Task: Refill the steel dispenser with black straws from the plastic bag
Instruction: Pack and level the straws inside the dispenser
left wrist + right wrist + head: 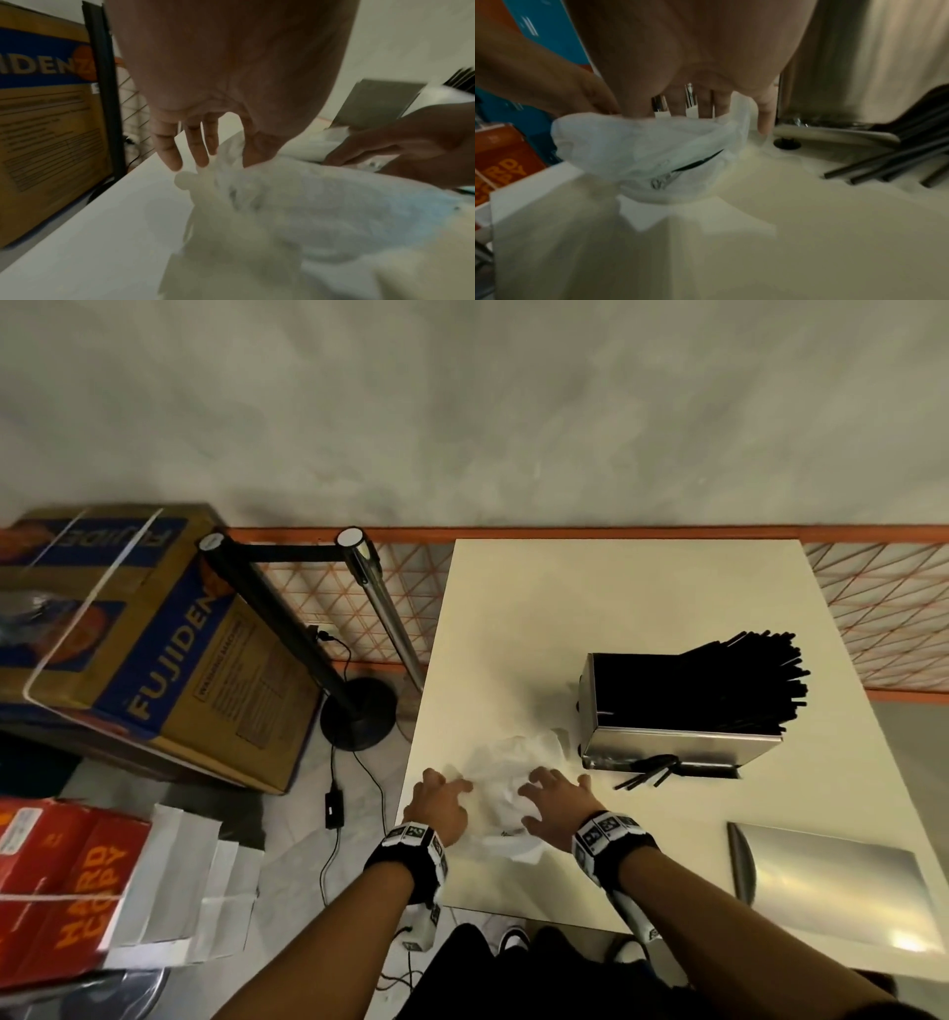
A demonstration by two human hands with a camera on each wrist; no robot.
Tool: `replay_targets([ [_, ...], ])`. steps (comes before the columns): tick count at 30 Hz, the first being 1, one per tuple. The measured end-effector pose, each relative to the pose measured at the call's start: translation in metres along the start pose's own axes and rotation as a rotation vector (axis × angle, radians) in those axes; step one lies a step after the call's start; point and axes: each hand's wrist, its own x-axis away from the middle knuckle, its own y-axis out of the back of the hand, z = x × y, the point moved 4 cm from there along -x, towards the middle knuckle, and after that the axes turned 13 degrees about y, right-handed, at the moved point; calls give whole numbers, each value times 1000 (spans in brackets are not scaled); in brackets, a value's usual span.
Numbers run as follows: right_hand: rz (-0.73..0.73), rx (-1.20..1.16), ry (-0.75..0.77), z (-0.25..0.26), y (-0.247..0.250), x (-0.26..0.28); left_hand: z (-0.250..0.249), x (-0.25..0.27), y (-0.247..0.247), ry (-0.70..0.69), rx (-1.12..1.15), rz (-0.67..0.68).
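From the head view, we've got the steel dispenser [672, 711] sitting right of centre on the white table [590, 588], stuffed with black straws [734, 680] that fan out toward the right. A few loose straws [648, 770] poke out at its lower edge. The plastic bag [508, 783] lies crumpled and flat-looking in the lower middle, just left of the dispenser. Our left hand [436, 801] and right hand [557, 801] sit on either side of it, fingers spread and touching the plastic. A steel lid [832, 880] is at lower right, and a Fujiden box [138, 649] at the left.

Left wrist view: the left fingers [169, 148] are straight and apart, tips down at the bag's [295, 203] edge.

Right wrist view: the right fingers [765, 113] are straight too, pressing into the bag [654, 146]; the dispenser [859, 60] fills the upper right.
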Motion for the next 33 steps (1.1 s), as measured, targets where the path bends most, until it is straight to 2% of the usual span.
replay_targets([
  [4,-251,66,62,16,20,1,-27,13,28,-78,-4,-235],
  [6,-365,95,77,21,24,3,-36,20,32,-139,-16,-288],
  [10,-473,79,70,24,31,10,-42,27,26,-216,-13,-276],
  [15,-650,-30,57,6,56,38,-59,38,36,-329,109,-307],
  [19,-843,-61,17,-27,89,71,-102,53,48,-538,233,-293],
  [23,-1025,-18,-33,-63,133,101,-168,69,49,-743,245,-306],
  [25,-1080,14,-67,-81,153,114,-200,75,44,-802,233,-293],
  [29,-1111,83,-185,-125,182,142,-256,84,28,-823,173,-252],
  [33,-1109,-27,-382,-176,190,164,-283,78,10,-734,54,-224],
])
